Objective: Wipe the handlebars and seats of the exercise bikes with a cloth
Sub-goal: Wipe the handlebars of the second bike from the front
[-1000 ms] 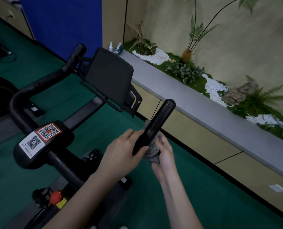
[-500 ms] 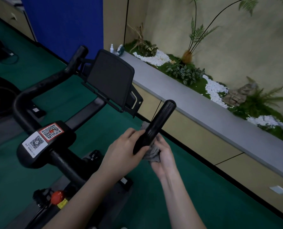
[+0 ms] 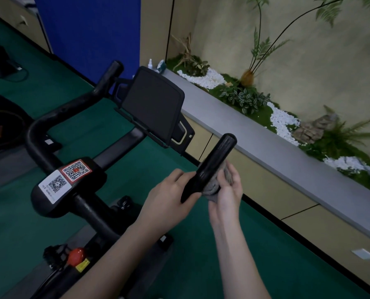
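Note:
A black exercise bike stands in front of me, its right handlebar grip pointing up and away at centre. My left hand grips the lower part of that grip. My right hand holds a grey cloth curled against the grip's right side. The left handlebar curves off to the far left, ending in an upright grip. A black console screen sits between the bars. The seat is out of view.
Two QR-code stickers mark the bike's stem cover, with a red knob lower down. A grey ledge with plants and white pebbles runs along the right wall. Green carpet covers the floor; a blue panel stands behind.
My right hand has slid the cloth a little up the right grip, fingers spreading further round it. My left hand holds the same spot.

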The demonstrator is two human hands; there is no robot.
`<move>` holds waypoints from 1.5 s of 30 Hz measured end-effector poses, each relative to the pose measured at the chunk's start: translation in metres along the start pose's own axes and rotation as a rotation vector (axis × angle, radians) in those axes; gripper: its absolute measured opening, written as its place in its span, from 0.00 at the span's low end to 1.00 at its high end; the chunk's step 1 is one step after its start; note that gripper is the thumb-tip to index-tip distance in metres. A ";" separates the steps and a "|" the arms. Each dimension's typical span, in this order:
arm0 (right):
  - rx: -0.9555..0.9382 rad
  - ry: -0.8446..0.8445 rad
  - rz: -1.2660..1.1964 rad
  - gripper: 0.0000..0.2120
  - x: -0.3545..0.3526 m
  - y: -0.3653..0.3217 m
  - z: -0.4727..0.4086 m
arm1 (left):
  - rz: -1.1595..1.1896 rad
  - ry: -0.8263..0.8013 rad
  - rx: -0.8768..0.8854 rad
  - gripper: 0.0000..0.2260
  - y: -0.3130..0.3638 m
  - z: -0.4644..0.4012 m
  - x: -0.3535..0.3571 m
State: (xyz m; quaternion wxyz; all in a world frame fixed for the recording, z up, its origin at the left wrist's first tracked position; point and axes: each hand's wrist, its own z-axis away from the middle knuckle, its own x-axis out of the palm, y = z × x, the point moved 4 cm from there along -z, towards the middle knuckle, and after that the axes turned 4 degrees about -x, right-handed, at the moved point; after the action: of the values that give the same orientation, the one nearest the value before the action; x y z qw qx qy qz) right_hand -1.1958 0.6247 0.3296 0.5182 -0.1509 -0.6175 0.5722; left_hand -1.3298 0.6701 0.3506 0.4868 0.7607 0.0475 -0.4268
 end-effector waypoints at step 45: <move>-0.636 -1.425 2.029 0.08 0.119 -0.082 -0.023 | 0.008 0.010 0.013 0.24 -0.002 -0.002 0.001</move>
State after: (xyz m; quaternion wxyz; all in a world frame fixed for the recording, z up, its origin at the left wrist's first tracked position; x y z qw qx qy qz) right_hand -1.1938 0.7058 0.4518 -0.6510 -0.3306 -0.4751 0.4911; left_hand -1.3296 0.6723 0.3488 0.4833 0.7661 0.0443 -0.4214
